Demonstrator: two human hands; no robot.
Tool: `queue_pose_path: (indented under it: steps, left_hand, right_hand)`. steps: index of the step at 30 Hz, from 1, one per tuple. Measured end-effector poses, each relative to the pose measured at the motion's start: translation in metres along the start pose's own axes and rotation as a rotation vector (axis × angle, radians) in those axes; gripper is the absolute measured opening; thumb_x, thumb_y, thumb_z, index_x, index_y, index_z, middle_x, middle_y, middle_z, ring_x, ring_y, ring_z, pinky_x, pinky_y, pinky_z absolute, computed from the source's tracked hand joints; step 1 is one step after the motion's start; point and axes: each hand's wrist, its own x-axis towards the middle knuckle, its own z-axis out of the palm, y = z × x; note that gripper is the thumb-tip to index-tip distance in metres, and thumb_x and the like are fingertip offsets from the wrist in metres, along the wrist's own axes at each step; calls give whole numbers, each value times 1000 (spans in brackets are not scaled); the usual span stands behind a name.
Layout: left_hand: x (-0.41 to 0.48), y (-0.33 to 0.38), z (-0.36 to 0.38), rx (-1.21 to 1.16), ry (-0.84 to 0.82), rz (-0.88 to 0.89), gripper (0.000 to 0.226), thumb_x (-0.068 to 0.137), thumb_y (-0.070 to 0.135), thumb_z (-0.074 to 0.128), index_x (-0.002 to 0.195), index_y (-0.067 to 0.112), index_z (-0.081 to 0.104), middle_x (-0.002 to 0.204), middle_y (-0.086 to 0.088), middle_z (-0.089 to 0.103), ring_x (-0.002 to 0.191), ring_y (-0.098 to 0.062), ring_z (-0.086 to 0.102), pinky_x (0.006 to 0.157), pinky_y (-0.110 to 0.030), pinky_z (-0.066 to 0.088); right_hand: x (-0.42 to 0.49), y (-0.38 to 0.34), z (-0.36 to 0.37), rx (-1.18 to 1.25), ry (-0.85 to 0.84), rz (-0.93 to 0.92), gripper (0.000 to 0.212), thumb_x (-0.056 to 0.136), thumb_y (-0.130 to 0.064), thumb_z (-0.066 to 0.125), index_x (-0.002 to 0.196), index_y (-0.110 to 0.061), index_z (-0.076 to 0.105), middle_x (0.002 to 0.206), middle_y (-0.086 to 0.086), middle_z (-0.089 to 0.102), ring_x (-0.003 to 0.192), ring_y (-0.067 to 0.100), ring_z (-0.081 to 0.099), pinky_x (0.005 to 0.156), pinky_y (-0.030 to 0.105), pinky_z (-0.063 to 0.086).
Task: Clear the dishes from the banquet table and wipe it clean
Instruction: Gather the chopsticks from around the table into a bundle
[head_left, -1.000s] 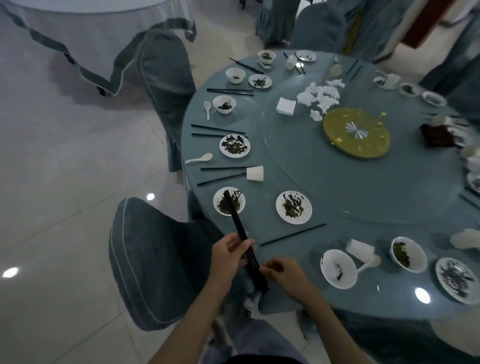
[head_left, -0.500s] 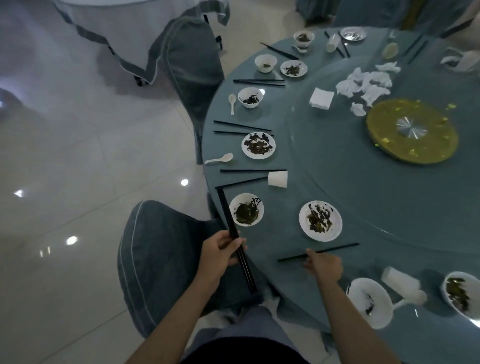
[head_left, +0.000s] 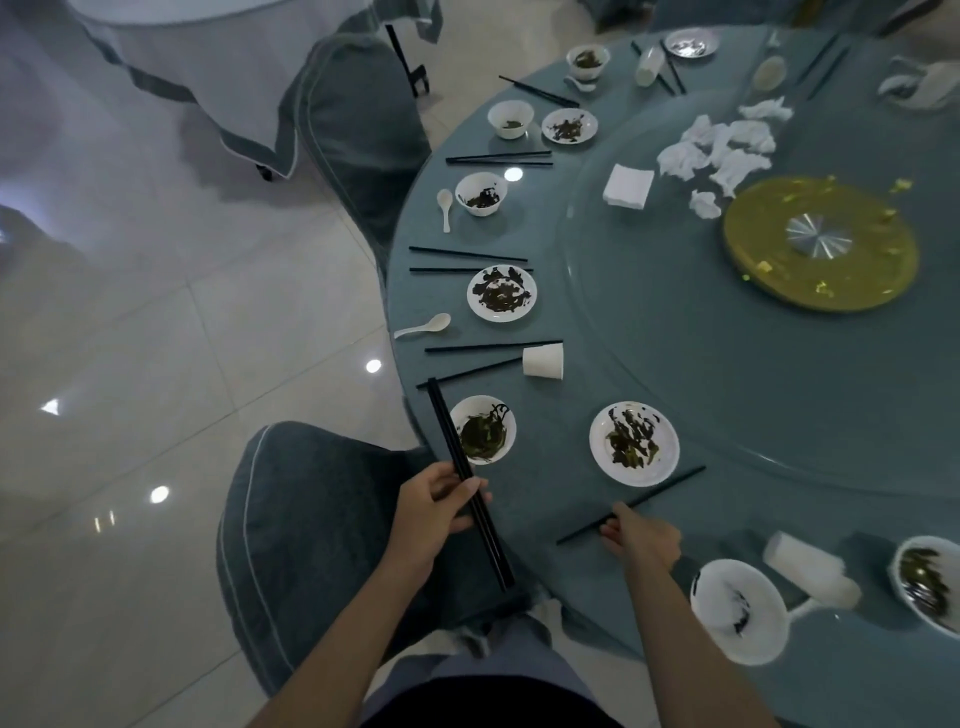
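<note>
My left hand (head_left: 434, 512) is shut on a bundle of black chopsticks (head_left: 448, 434) held over the near edge of the round blue-grey banquet table (head_left: 545, 509). My right hand (head_left: 644, 538) pinches a single black chopstick (head_left: 670, 486) lying on the table just in front of a small white plate with dark food scraps (head_left: 634, 442). A white bowl with greens (head_left: 483, 429) sits beside the held bundle. More pairs of chopsticks, spoons, bowls and plates line the table's left rim.
A tipped white cup (head_left: 543, 361) lies near the edge. A glass turntable carries a yellow centre disc (head_left: 821, 244), crumpled napkins (head_left: 727, 150) and a folded napkin (head_left: 627, 186). Covered chairs (head_left: 311, 545) stand close to the table; another draped table (head_left: 208, 78) is far left.
My right hand left the bundle, reached right across the table and closed on the lone chopstick. My left hand kept hold of the bundle.
</note>
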Motion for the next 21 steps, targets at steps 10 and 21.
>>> queue_pose_path:
  steps: [10,21]
  left_hand:
    - [1,1,-27,6,-70,-14,21,100,2,62,120,5,67,104,-13,78,102,-27,77,92,-48,61]
    - [7,21,-119,-148,-184,29,18,101,2,61,116,3,71,97,-16,74,93,-31,76,82,-46,64]
  right_hand:
    - [-37,-3,-18,103,66,-180,15,80,-15,75,70,-3,74,68,13,75,67,29,76,75,46,65]
    - [-185,-5,59,-73,-301,-581,3,88,-4,77,86,-4,76,77,12,77,74,30,77,71,40,64]
